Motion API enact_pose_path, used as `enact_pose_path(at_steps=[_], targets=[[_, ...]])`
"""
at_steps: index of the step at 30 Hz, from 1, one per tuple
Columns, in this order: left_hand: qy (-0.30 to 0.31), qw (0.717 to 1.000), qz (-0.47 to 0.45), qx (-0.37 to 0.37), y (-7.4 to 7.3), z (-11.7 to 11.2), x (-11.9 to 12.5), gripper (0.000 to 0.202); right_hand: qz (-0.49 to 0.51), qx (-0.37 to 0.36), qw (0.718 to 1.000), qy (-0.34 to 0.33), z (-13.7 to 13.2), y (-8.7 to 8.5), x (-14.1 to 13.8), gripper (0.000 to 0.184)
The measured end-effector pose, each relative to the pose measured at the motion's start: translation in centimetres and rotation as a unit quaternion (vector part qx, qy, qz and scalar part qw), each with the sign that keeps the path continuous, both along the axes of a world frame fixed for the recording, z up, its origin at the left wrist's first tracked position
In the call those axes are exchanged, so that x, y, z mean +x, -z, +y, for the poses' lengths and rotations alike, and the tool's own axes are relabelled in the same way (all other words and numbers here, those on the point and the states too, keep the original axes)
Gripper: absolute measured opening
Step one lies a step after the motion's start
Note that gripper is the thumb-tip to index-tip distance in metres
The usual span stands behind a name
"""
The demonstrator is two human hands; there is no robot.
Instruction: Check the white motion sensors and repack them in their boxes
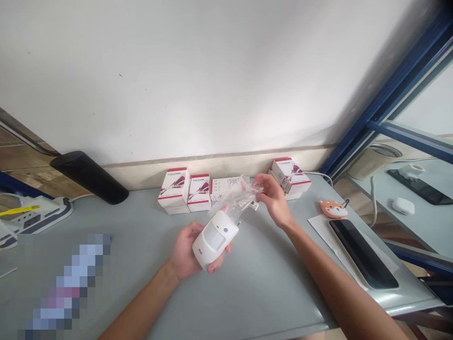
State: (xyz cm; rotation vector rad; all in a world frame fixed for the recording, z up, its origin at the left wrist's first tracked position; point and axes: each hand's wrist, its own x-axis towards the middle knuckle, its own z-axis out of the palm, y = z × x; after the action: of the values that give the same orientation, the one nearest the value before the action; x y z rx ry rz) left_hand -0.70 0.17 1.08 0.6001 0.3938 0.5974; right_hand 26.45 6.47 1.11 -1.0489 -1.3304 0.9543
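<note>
A white motion sensor (215, 240) with a rounded body and a pale lens window lies tilted in my left hand (186, 252), whose fingers wrap around its sides and back. Just beyond its upper end, my right hand (272, 198) pinches a crumpled clear plastic bag (233, 198). A small white piece (254, 205) shows by the right fingers; whether it is inside the bag I cannot tell. Behind the hands, a white box with printed icons (224, 185) is partly covered by the bag.
Red-and-white boxes (173, 189) stand along the wall, with more boxes (292, 174) at the right. On the grey table (247, 293) are a phone (363, 252), an orange animal-faced case (333, 208), a black cylindrical object (90, 177) and a power strip (38, 217). A blue-framed glass panel (406, 134) borders the right.
</note>
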Motion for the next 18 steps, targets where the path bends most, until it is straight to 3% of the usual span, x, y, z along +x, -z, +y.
enact_pose_path(at_steps=[3,6,10,14,18], targets=[[-0.004,1.0,0.001,0.004,0.0,0.0,0.0,0.07,0.144,-0.089,0.982,-0.08,0.0,-0.3,-0.4,0.077],[-0.011,1.0,-0.005,0.003,-0.3,-0.1,0.0,0.068,0.196,-0.137,0.963,-0.126,-0.3,-0.6,-0.3,0.086],[-0.026,0.999,-0.018,-0.009,-0.5,-0.1,0.2,0.066,0.218,-0.17,0.942,-0.19,-0.8,-0.9,-0.4,0.082],[-0.025,0.999,-0.043,-0.015,-0.1,0.0,0.1,0.064,0.225,-0.194,0.904,-0.308,-1.6,-0.9,-1.5,0.072],[-0.039,0.997,-0.061,-0.023,0.1,0.0,-0.2,0.062,0.177,-0.195,0.879,-0.398,-2.6,-1.2,-2.6,0.091]])
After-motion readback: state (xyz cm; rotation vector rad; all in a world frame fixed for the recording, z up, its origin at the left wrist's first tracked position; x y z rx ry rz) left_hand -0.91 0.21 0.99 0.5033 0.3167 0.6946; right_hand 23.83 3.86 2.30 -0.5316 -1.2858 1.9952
